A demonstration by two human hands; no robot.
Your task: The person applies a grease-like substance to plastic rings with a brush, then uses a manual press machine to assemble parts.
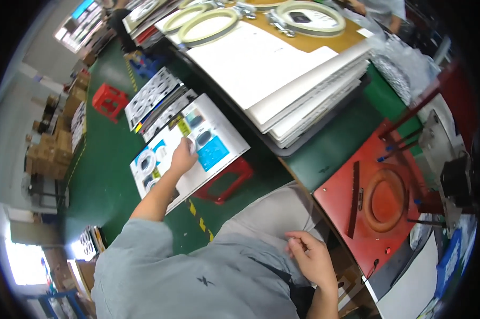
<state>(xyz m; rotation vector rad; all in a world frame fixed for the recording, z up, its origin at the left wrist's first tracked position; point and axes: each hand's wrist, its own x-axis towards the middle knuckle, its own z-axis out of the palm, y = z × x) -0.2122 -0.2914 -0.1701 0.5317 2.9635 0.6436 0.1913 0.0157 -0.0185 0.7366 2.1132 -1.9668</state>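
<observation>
My left hand [182, 158] reaches over a large printed sheet [225, 126] with blue patches and round pictures. Its fingers are bent together at a small white piece, mostly hidden, that I cannot make out. Round white shapes [146, 160] show near the sheet's left edge; whether they are loose rings or print I cannot tell. The sheet lies across a red stool [224, 181]. Over my lap hangs my right hand [313, 260], loosely curled, with a gap between thumb and fingers and nothing seen in it.
On the table at front stand a thick stack of white sheets [303, 114] and pale ring frames [208, 27] with metal clamps. A red machine plate [341, 199] bearing a round ring [386, 200] is at my right. Another red stool [110, 102] stands on the green floor.
</observation>
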